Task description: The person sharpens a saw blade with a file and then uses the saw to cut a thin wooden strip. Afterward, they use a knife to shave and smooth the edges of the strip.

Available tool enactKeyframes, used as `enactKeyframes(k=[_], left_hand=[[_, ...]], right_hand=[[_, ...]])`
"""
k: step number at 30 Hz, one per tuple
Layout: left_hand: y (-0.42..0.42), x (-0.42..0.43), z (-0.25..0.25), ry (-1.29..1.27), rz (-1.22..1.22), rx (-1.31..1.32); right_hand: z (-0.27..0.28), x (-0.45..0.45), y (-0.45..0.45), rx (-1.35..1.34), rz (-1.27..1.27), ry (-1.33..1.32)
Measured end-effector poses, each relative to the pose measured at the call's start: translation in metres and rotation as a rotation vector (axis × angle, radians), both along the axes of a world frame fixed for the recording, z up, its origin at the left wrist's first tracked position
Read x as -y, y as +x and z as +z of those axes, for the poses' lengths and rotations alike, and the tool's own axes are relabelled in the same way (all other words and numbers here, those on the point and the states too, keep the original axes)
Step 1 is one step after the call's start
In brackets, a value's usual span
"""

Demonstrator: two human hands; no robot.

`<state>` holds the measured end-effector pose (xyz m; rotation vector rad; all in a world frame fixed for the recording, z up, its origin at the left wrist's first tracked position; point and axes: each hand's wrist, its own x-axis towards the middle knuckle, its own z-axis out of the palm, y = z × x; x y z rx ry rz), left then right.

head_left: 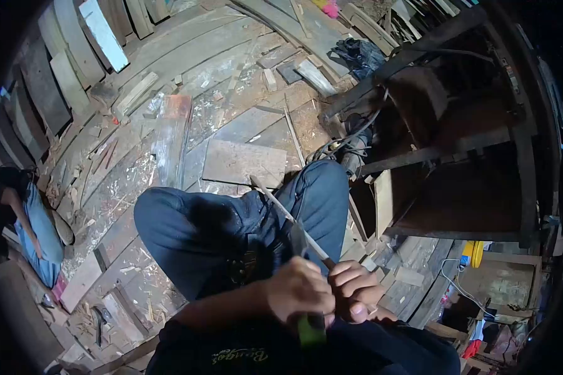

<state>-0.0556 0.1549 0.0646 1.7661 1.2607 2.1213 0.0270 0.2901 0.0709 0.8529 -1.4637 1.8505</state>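
Beyond the left hand (300, 290), we see a lit plank floor (250, 125) littered with pale shavings (198, 119) and wood scraps (137, 92). Farther off, to that hand's left, boards (72, 47) line the floor's edge. Rightward of the right hand (356, 289), we have a dark timber frame (447, 149) in shadow.

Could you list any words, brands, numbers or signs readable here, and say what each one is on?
"Bongos" (probably; an apostrophe before the s is unclear): yellowish lettering on the wearer's dark shirt.
Smaller line beneath it on the shirt: too small and blurred to read.
I can make out no other lettering, including on the wooden stick or the blade.
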Motion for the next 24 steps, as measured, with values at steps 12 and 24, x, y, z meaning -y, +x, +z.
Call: enactKeyframes(k=[12,24], left_hand=[[0.0,0.009,0.007,-0.051,-0.003,-0.005],[-0.01,0.004,-0.015,-0.169,0.052,-0.009]], right_hand=[[0.005,0.006,0.0,0.084,-0.092,-0.067],[0.001,0.011,-0.008,0.044,-0.24,-0.103]])
